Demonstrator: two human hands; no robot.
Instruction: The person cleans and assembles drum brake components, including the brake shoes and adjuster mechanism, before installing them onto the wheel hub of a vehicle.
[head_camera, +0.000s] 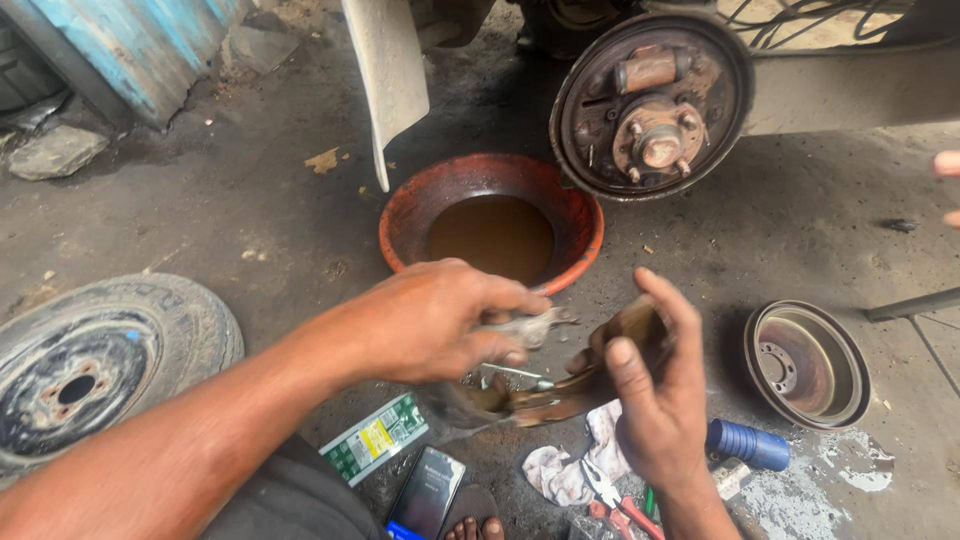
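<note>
My left hand (435, 320) grips a small metal tool (530, 327); my right hand (655, 400) holds a curved brake shoe (600, 360) above the floor (250, 200). A slip could drop it into the oil basin (400, 215).

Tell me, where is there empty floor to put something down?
Bare floor lies between the wheel and the orange basin, and between the basin and the brake drum. It's crowded near the hands: left hand, right hand, brake shoe, rag, pliers, phone, green packet.
</note>
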